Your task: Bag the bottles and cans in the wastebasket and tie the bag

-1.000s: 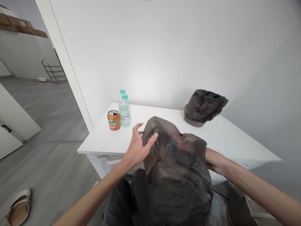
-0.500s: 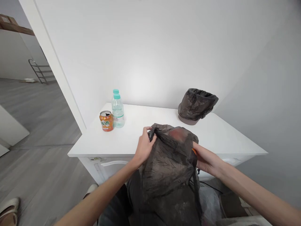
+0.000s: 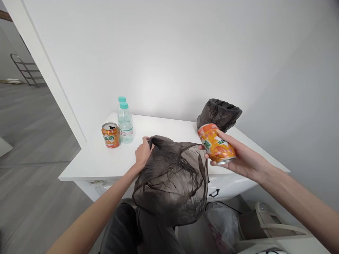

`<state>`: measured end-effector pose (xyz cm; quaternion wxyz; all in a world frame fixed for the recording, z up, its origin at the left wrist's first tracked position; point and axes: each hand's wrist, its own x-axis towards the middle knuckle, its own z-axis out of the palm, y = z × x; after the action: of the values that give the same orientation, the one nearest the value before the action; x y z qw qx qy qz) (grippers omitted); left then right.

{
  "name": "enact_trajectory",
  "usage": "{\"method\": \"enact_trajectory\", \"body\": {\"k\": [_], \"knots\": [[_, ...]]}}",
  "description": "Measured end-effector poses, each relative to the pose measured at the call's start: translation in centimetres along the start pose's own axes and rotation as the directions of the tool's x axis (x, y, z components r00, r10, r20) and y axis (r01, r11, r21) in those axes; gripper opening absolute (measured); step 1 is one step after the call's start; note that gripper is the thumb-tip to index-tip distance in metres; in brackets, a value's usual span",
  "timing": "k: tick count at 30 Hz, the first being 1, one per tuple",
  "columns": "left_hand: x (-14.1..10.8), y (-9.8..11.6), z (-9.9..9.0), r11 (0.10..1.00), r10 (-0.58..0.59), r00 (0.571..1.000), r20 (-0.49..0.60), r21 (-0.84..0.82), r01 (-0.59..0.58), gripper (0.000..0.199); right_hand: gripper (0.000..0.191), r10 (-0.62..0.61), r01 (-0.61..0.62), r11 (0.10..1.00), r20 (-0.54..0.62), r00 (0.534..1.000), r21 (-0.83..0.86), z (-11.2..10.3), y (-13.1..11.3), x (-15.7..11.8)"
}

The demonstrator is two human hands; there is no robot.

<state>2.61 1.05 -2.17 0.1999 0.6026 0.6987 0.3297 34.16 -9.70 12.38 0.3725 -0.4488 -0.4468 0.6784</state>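
Observation:
My left hand [image 3: 143, 152] grips the rim of a thin black plastic bag [image 3: 172, 187], which hangs over the front edge of the white tabletop [image 3: 87, 158]. In my right hand [image 3: 238, 155] is an orange soda can [image 3: 215, 144], tilted on its side just right of the bag and outside it. A second orange can [image 3: 111, 135] with an opened top stands upright at the table's left. Right beside it are two clear bottles with teal caps, the front one [image 3: 125, 123] partly hiding the other [image 3: 122, 99].
A small bin [image 3: 218, 114] lined with a black bag stands at the table's back right, behind the held can. Below the table are a clear plastic bag [image 3: 224, 222] and a pale appliance-like object [image 3: 272, 218]. The wall rises directly behind the table.
My right hand has come out from the black bag with the can now in plain view. My left hand has shifted left with the rim, and the bag is spread wider.

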Motion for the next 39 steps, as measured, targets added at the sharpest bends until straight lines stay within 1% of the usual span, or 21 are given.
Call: {"method": "enact_trajectory", "body": {"k": [3, 4, 5, 6, 7, 8, 9, 10, 11, 12, 13, 14, 17, 19, 21, 24, 27, 32, 35, 37, 39], "knots": [[0.1, -0.1, 0.2, 0.999, -0.011, 1.000, 0.008, 0.030, 0.011, 0.036, 0.057, -0.015, 0.018, 0.972, 0.015, 1.000, -0.233, 1.2, -1.2, 5.2], [0.0, -0.1, 0.2, 0.999, -0.013, 1.000, 0.009, 0.036, 0.012, 0.035, 0.063, -0.035, 0.037, 0.941, 0.012, 0.999, -0.337, 2.1, -1.5, 7.3], [0.0, -0.2, 0.1, 0.999, -0.013, 1.000, 0.010, 0.042, 0.012, 0.035, 0.069, -0.071, 0.064, 0.887, 0.002, 0.997, -0.456, 3.1, -1.7, 9.5], [-0.1, -0.3, 0.1, 0.999, -0.012, 1.000, 0.011, 0.047, 0.011, 0.034, 0.072, -0.117, 0.092, 0.799, -0.003, 0.993, -0.594, 4.3, -1.8, 11.7], [-0.1, -0.4, 0.1, 0.999, -0.011, 1.000, 0.012, 0.051, 0.010, 0.033, 0.073, -0.162, 0.112, 0.670, 0.003, 0.987, -0.734, 5.7, -1.8, 13.9], [-0.1, -0.4, 0.0, 0.999, -0.010, 1.000, 0.013, 0.053, 0.009, 0.033, 0.072, -0.222, 0.126, 0.511, 0.012, 0.975, -0.850, 7.2, -1.8, 16.0], [-0.2, -0.5, 0.0, 0.998, -0.010, 1.000, 0.014, 0.055, 0.009, 0.033, 0.069, -0.294, 0.141, 0.341, 0.037, 0.955, -0.930, 8.7, -1.7, 17.9], [-0.2, -0.6, 0.1, 0.998, -0.010, 1.000, 0.014, 0.057, 0.009, 0.033, 0.066, -0.340, 0.140, 0.177, 0.073, 0.938, -0.974, 10.1, -1.5, 19.7], [-0.2, -0.6, 0.2, 0.998, -0.011, 1.000, 0.014, 0.058, 0.010, 0.033, 0.064, -0.336, 0.134, 0.046, 0.111, 0.935, -0.990, 11.5, -1.3, 21.2], [-0.3, -0.7, 0.3, 0.998, -0.011, 1.000, 0.015, 0.058, 0.010, 0.033, 0.063, -0.324, 0.124, -0.058, 0.136, 0.936, -0.991, 12.8, -1.2, 22.5], [-0.3, -0.8, 0.4, 0.998, -0.012, 1.000, 0.016, 0.058, 0.011, 0.033, 0.062, -0.306, 0.112, -0.139, 0.150, 0.940, -0.984, 13.8, -1.2, 23.6], [-0.3, -0.9, 0.5, 0.998, -0.013, 1.000, 0.018, 0.058, 0.012, 0.033, 0.062, -0.291, 0.103, -0.199, 0.159, 0.944, -0.975, 14.8, -1.2, 24.6], [-0.3, -1.0, 0.6, 0.998, -0.016, 1.000, 0.024, 0.055, 0.015, 0.033, 0.065, -0.268, 0.103, -0.319, 0.194, 0.944, -0.942, 16.8, -1.6, 26.6], [-0.4, -0.9, 0.6, 0.998, -0.021, 0.999, 0.032, 0.056, 0.019, 0.032, 0.067, -0.218, 0.139, -0.375, 0.233, 0.948, -0.917, 17.7, -1.9, 27.6], [-0.5, -0.8, 0.4, 0.998, -0.030, 0.999, 0.044, 0.063, 0.027, 0.031, 0.073, -0.177, 0.164, -0.408, 0.254, 0.951, -0.898, 18.5, -2.2, 28.5], [-0.6, -0.7, 0.3, 0.996, -0.036, 0.997, 0.063, 0.078, 0.031, 0.031, 0.081, -0.150, 0.169, -0.422, 0.253, 0.956, -0.891, 19.4, -2.2, 29.8], [-0.6, -0.9, 0.4, 0.997, -0.022, 0.998, 0.058, 0.078, 0.018, 0.031, 0.078, -0.100, 0.193, -0.417, 0.256, 0.962, -0.888, 19.9, -2.1, 30.8], [-0.5, -1.5, 1.0, 0.999, 0.002, 0.999, 0.039, 0.042, -0.003, 0.032, 0.084, -0.086, 0.227, -0.332, 0.269, 0.959, -0.915, 20.6, -1.9, 30.9], [-0.3, -1.8, 1.3, 1.000, 0.011, 1.000, 0.028, 0.024, -0.012, 0.032, 0.077, -0.094, 0.252, -0.277, 0.287, 0.953, -0.927, 20.7, -1.8, 30.4], [-0.2, -2.0, 1.5, 1.000, 0.011, 1.000, 0.020, 0.019, -0.012, 0.032, 0.075, -0.111, 0.282, -0.237, 0.315, 0.943, -0.929, 20.3, -1.7, 30.0], [-0.1, -2.1, 1.7, 1.000, 0.015, 1.000, 0.009, 0.006, -0.015, 0.031, 0.080, -0.140, 0.312, -0.200, 0.342, 0.929, -0.929, 19.5, -1.9, 29.2]]}}
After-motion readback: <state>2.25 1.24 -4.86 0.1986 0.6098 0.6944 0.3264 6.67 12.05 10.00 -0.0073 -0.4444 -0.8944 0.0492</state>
